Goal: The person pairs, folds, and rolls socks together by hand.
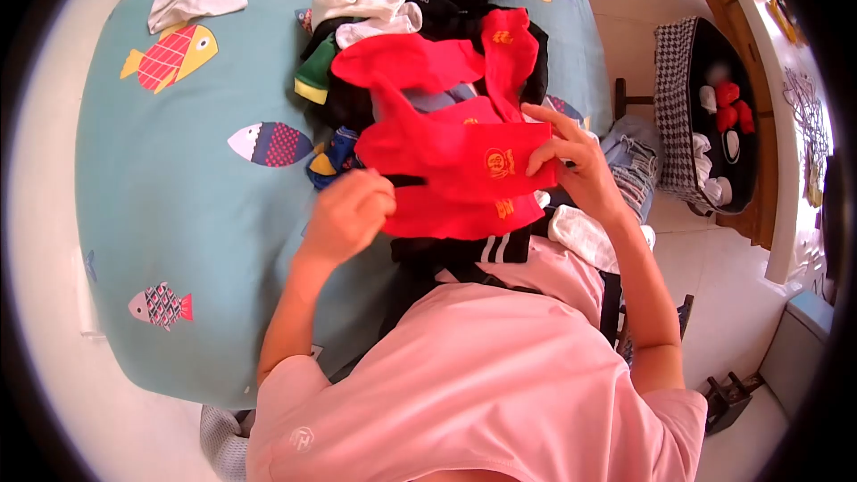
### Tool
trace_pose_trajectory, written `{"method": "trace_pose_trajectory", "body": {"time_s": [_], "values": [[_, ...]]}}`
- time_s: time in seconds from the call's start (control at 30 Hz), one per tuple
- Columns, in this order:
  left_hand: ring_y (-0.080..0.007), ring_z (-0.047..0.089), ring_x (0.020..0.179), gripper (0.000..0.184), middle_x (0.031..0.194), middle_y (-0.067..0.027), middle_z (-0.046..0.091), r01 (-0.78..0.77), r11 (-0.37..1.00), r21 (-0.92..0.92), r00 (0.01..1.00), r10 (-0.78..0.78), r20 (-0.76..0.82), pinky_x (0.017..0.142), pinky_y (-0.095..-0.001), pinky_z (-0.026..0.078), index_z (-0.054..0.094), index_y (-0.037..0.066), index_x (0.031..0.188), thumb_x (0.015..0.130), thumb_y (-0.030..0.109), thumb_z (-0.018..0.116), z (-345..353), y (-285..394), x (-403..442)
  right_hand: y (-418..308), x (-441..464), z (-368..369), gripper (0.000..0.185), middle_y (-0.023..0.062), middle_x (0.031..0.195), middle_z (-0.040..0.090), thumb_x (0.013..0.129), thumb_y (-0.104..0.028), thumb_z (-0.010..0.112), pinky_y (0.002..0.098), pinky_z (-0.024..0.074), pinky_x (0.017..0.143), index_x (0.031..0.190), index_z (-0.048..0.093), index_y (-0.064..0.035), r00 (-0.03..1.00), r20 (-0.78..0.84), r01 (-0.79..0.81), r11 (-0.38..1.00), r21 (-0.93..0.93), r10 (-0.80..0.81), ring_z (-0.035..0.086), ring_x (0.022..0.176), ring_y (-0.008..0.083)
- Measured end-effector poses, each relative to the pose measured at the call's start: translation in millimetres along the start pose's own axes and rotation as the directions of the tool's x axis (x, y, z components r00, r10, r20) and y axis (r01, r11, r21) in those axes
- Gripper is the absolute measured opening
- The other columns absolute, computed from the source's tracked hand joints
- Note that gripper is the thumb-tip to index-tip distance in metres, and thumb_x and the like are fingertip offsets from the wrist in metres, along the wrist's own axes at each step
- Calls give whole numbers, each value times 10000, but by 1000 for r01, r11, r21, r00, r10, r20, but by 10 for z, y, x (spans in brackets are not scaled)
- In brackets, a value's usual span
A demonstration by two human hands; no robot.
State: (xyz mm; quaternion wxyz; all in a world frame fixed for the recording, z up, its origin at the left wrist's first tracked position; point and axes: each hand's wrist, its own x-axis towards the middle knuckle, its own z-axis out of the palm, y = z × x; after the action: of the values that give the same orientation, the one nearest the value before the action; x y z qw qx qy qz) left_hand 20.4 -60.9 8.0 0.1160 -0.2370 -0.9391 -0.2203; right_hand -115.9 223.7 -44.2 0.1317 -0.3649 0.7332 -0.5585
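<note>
A red sock (455, 158) with a gold emblem is stretched flat before me, its cuff between the thumb and fingers of my right hand (573, 156). My left hand (350, 212) is closed at the left end of the red fabric, its fingertips partly turned from view. Just below lies another red sock (464, 216), overlapped by the first. Beyond them, a red sock (406, 61) and an upright-lying red sock (509, 58) rest on the pile. A green sock (314, 71) with a yellow end and a blue patterned sock (335, 159) lie to the left.
The pile with black socks (446, 0) and white socks (366, 11) covers part of a fish-print bed (196, 178). One white sock (198, 2) lies apart, far left. A houndstooth basket (676, 116) holding red and white items stands right, near a wooden frame (761, 125).
</note>
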Motion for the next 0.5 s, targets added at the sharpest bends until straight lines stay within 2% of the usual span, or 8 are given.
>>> {"method": "trace_pose_trajectory", "body": {"time_s": [0.03, 0.13, 0.17, 0.27, 0.33, 0.43, 0.47, 0.5], "values": [[-263, 574, 716, 160, 782, -85, 567, 107, 988, -107, 990, -96, 104, 683, -351, 494, 528, 35, 751, 628, -63, 560, 107, 50, -120, 125, -79, 45, 390, 150, 1304, 448, 592, 185, 452, 331, 432, 878, 789, 656, -84, 996, 46, -72, 997, -41, 74, 482, 1163, 297], [-275, 571, 737, 152, 793, -91, 570, 257, 953, -160, 956, -276, -104, 678, -345, 486, 542, 30, 790, 671, -64, 536, 247, 91, -129, 302, -224, 140, 413, 149, 1304, 447, 587, 182, 450, 334, 436, 873, 809, 670, -88, 979, 77, -188, 982, 3, 187, 471, 1175, 304], [-279, 576, 785, 170, 849, -105, 579, 289, 932, -218, 921, -333, -204, 704, -333, 480, 542, 25, 837, 703, -75, 515, 259, 15, -91, 390, -270, 151, 459, 148, 1308, 439, 630, 204, 425, 333, 435, 882, 904, 659, -81, 985, 74, -156, 988, 17, 154, 511, 1131, 275], [-301, 558, 940, 338, 1030, -120, 568, 428, 831, -354, 812, -526, -253, 820, -346, 451, 552, 23, 1011, 708, -99, 468, 329, -227, 175, 325, -305, 168, 371, 129, 1232, 500, 764, 127, 414, 331, 429, 893, 1013, 618, -57, 869, 57, -449, 733, 511, 492, 554, 1061, 224], [-304, 482, 1094, 410, 1127, -105, 540, 275, 955, -115, 926, -295, -236, 962, -392, 374, 553, 35, 1068, 678, -75, 487, 359, -389, 487, 350, -397, 88, 282, 109, 1157, 540, 845, 14, 410, 323, 427, 893, 1058, 589, -33, 843, 131, -489, 639, 595, 522, 566, 1013, 188], [-294, 376, 1222, 384, 1237, -74, 483, 15, 967, 253, 993, -43, 107, 1061, -443, 255, 561, 60, 1016, 648, -35, 505, 362, -404, 840, 327, -444, 112, 262, 83, 1057, 581, 915, -152, 419, 300, 424, 875, 1065, 584, -14, 794, 181, -537, 528, 658, 581, 568, 966, 154], [-292, 360, 1232, 340, 1240, -67, 474, -5, 960, 282, 989, -37, 143, 1066, -451, 244, 553, 62, 969, 643, -26, 511, 339, -418, 865, 316, -458, 144, 286, 75, 1025, 592, 929, -207, 425, 291, 424, 867, 1057, 588, -10, 776, 181, -546, 498, 674, 605, 566, 955, 145], [-291, 344, 1242, 296, 1243, -60, 466, -30, 951, 308, 983, -28, 182, 1071, -458, 234, 545, 65, 923, 639, -17, 517, 304, -449, 882, 289, -465, 211, 311, 66, 1005, 594, 924, -258, 478, 269, 417, 841, 1063, 584, -1, 790, 81, -536, 620, 573, 608, 550, 922, 124]]}}
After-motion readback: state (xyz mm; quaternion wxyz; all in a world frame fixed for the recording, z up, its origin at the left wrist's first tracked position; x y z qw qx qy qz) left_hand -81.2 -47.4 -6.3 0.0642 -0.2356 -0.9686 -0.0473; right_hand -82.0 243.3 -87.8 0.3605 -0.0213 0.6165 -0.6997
